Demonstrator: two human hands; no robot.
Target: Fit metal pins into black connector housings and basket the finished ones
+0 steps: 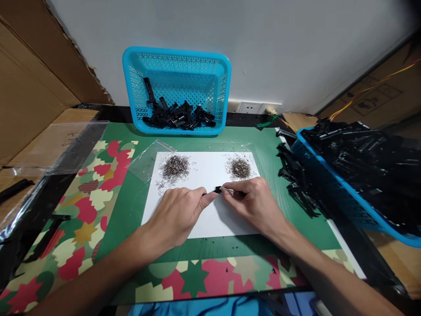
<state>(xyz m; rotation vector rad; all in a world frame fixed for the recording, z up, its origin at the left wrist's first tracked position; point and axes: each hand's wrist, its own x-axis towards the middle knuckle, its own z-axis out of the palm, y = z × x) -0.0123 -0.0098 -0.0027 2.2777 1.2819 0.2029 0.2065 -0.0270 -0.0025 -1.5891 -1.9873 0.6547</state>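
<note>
Over a white sheet (204, 219), my left hand (180, 210) is closed around a small black plastic part (217, 189), whose end sticks out past the thumb. My right hand (255, 202) pinches at that end from the right; thumb and forefinger meet there, and whatever they hold is too small to make out. Behind my left hand lies a pile of small metal pieces (176, 167). A second metal pile (240, 168) sits just beyond my right hand.
A blue basket (177, 55) with black parts leans at the wall. At right, a fuller blue basket (348, 193) stands beside loose black parts (297, 180). A clear bag (144, 164) lies left of the sheet, and cardboard (33, 61) borders the left.
</note>
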